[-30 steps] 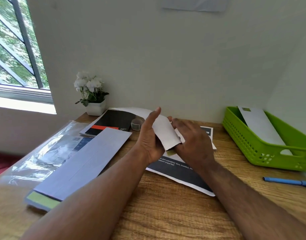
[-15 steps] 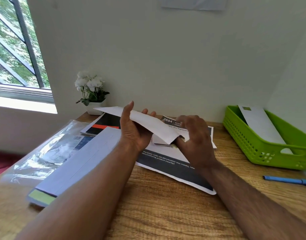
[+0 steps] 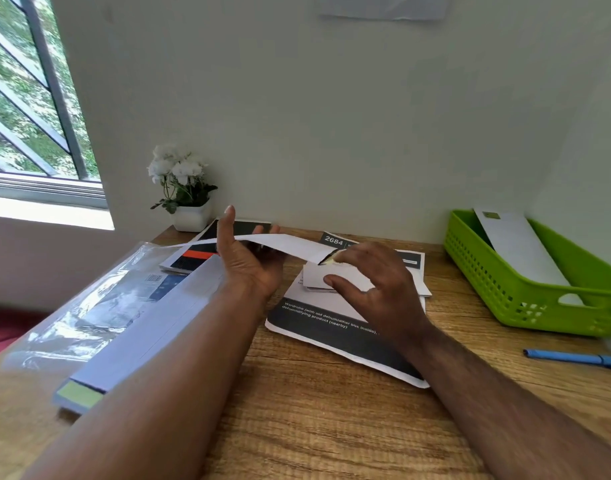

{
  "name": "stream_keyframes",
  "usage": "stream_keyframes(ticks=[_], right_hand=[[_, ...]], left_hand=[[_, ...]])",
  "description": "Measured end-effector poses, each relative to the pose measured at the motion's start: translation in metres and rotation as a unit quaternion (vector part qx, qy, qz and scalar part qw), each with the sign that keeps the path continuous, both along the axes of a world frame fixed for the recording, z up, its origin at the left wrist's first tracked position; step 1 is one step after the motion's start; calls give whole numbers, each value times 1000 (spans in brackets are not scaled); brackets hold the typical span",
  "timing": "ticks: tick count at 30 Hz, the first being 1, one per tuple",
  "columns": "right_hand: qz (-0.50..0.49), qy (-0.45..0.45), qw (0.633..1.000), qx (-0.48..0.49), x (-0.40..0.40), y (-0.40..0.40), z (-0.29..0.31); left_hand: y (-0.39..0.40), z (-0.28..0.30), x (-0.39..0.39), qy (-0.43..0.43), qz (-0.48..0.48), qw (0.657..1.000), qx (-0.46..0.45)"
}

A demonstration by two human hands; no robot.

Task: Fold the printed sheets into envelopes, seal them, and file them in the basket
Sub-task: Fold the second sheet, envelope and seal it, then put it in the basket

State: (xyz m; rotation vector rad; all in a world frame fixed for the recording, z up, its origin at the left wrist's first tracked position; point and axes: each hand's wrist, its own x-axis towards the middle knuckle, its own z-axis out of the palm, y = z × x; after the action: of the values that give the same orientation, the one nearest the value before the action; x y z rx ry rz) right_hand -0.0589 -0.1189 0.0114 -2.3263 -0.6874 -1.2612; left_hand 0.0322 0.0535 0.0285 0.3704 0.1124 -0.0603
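My left hand (image 3: pixel 248 265) grips a long white envelope (image 3: pixel 290 244) and holds it nearly level above the desk, thumb pointing up. My right hand (image 3: pixel 376 285) pinches a folded white sheet (image 3: pixel 314 277) just under the envelope's open right end, where a yellowish strip shows. Printed sheets (image 3: pixel 331 334) with dark bands lie flat under both hands. At the right stands the green basket (image 3: pixel 487 271), with one white envelope (image 3: pixel 515 247) leaning inside it.
A stack of blank envelopes (image 3: pixel 151 334) lies on a clear plastic sleeve (image 3: pixel 89 306) at the left. A black and orange booklet (image 3: pixel 196 258) and a white flower pot (image 3: pixel 191 216) sit by the wall. A blue pen (image 3: pixel 574 358) lies at the right, in front of the basket.
The envelope has swung from steeply tilted to nearly level, and my left hand has moved left along it. My right hand has stayed at its right end, with the folded sheet below.
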Motion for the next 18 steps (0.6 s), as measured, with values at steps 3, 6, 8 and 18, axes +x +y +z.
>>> stream_keyframes(ticks=[3, 6, 8, 18], right_hand=[[5, -3, 1000, -14, 2, -2, -1], [6, -12, 1000, -16, 3, -1, -2], [12, -15, 1000, -20, 2, -1, -2], [20, 92, 994, 61, -4, 10, -1]], left_hand=[[-2, 1, -2, -11, -14, 1000, 0], [-7, 0, -7, -4, -24, 1000, -6], [-8, 1, -8, -5, -34, 999, -8], [-10, -2, -11, -82, -103, 990, 55]])
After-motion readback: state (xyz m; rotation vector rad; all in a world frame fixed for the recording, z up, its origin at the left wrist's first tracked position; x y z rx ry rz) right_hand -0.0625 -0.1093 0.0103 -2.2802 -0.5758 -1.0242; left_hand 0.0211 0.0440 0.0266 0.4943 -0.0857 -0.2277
